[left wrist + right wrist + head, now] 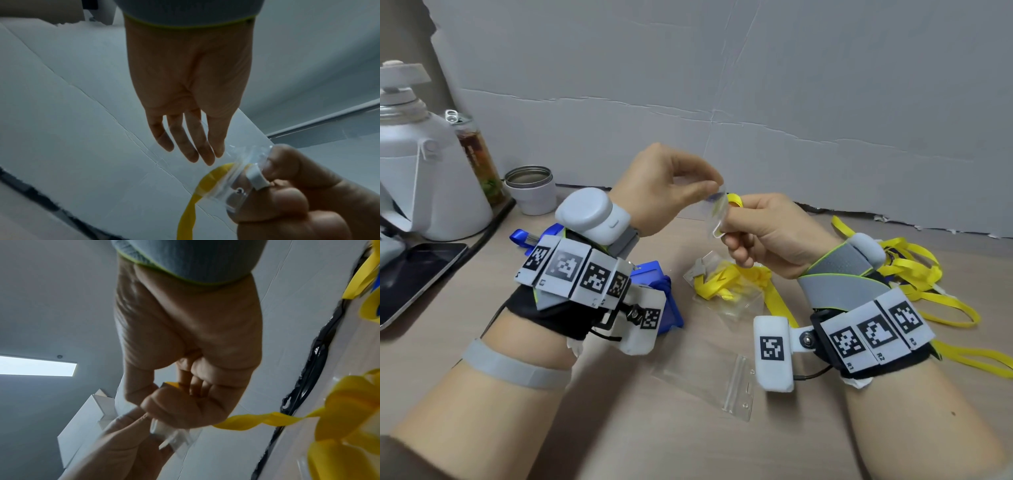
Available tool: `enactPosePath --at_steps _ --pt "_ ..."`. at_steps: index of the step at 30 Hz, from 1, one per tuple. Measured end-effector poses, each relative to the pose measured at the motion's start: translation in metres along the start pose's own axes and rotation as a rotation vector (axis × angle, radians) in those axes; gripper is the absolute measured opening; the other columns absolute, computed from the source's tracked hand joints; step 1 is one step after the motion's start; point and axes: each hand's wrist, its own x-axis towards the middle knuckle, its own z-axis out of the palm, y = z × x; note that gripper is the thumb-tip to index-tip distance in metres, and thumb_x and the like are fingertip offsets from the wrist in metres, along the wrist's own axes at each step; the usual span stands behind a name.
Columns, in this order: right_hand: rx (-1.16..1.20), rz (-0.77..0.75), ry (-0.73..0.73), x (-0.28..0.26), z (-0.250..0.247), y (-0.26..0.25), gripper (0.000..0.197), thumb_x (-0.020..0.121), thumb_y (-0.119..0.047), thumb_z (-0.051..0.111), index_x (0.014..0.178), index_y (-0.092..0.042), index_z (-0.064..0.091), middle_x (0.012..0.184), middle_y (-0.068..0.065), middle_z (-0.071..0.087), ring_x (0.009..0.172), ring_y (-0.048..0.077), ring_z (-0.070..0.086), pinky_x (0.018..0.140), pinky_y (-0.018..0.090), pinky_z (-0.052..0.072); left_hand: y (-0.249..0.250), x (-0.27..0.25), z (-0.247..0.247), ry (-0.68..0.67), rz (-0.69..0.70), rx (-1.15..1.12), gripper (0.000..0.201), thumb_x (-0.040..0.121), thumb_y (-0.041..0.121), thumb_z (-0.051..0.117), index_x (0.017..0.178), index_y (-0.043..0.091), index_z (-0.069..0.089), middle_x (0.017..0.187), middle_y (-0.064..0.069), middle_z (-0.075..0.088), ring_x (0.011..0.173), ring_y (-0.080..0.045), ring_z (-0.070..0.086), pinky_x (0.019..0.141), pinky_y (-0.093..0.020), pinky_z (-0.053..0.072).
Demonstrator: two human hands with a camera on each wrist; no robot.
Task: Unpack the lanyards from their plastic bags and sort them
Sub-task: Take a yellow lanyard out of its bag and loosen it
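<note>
A small clear plastic bag (pixel 715 215) is held up over the beige table (pixel 619 428), between both hands. Its edge is pinched by the left hand (pixel 664 192), thumb against fingertip, likely to pull it off. The yellow ribbon lanyard (pixel 735 199) inside is clenched by the right hand (pixel 763 233), probably as an anchor. Unpacked yellow lanyards (pixel 914 270) are piled right; blue lanyards (pixel 654 291) left, seemingly sorted by colour.

Both hands, left (pixel 657 192) and right (pixel 763 233), pinch a clear plastic bag (pixel 715 214) above loose yellow lanyards (pixel 914 274).
</note>
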Motion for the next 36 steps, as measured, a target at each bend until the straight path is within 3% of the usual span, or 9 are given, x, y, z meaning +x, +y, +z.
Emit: enactPosePath --at_steps 6,11,14,20,25,30,36 --pt "-0.061 -0.043 -0.083 -0.002 0.003 0.000 0.010 0.087 0.007 0.053 0.080 0.002 0.058 0.053 0.010 0.052 0.039 0.019 0.045 0.038 0.022 0.035 0.006 -0.001 0.007 -0.042 0.034 -0.057 0.010 0.091 0.008 0.066 0.096 0.007 0.075 0.090 0.006 0.074 0.079 0.010 0.064 0.073 -0.003 0.042" --pt "-0.042 -0.013 -0.008 0.000 0.000 0.002 0.017 0.086 0.005 0.054 0.070 -0.003 0.056 0.053 0.009 0.051 0.040 0.019 0.044 0.040 0.021 0.035 0.008 0.000 0.008 -0.016 0.053 -0.060 0.010 0.091 0.006 0.065 0.095 0.009 0.074 0.091 -0.005 0.075 0.086 -0.012 0.070 0.083 -0.022 0.055" --pt "0.067 0.063 0.031 0.003 -0.002 0.004 0.017 0.086 0.001 0.052 0.071 -0.007 0.053 0.056 0.008 0.048 0.043 0.017 0.041 0.041 0.020 0.033 0.014 -0.001 0.003 -0.002 0.106 -0.056 0.010 0.091 0.009 0.066 0.095 0.011 0.076 0.091 0.002 0.075 0.087 -0.009 0.070 0.085 -0.025 0.055" --pt "0.086 0.089 0.029 0.004 -0.003 0.005 0.004 0.088 -0.002 0.053 0.090 -0.003 0.057 0.061 0.009 0.046 0.044 0.016 0.041 0.041 0.021 0.032 0.021 -0.001 0.007 -0.054 0.155 -0.065 0.010 0.088 0.012 0.071 0.096 0.011 0.077 0.095 -0.002 0.074 0.089 -0.018 0.070 0.087 -0.031 0.054" --pt "0.021 0.052 0.022 0.002 0.003 0.003 0.020 0.086 0.001 0.056 0.068 -0.006 0.060 0.057 0.010 0.049 0.043 0.017 0.042 0.041 0.021 0.033 0.017 0.000 0.005 -0.026 0.105 -0.072 0.010 0.089 0.011 0.070 0.095 0.012 0.077 0.093 0.000 0.075 0.087 -0.014 0.071 0.085 -0.023 0.054" --pt "-0.059 0.019 0.011 0.002 0.012 0.004 0.015 0.086 0.001 0.058 0.072 -0.005 0.057 0.053 0.008 0.052 0.042 0.019 0.043 0.041 0.023 0.036 0.010 0.000 0.006 0.006 0.024 -0.077 0.010 0.088 0.008 0.070 0.095 0.008 0.077 0.091 -0.004 0.076 0.086 -0.012 0.072 0.083 -0.022 0.056" --pt "-0.106 -0.007 0.006 0.003 0.013 0.006 0.023 0.085 0.000 0.060 0.063 -0.009 0.057 0.053 0.007 0.052 0.041 0.019 0.045 0.042 0.024 0.037 0.007 0.001 0.008 -0.005 -0.014 -0.083 0.011 0.088 0.006 0.069 0.096 0.007 0.076 0.089 -0.002 0.075 0.079 0.001 0.068 0.075 -0.010 0.050"
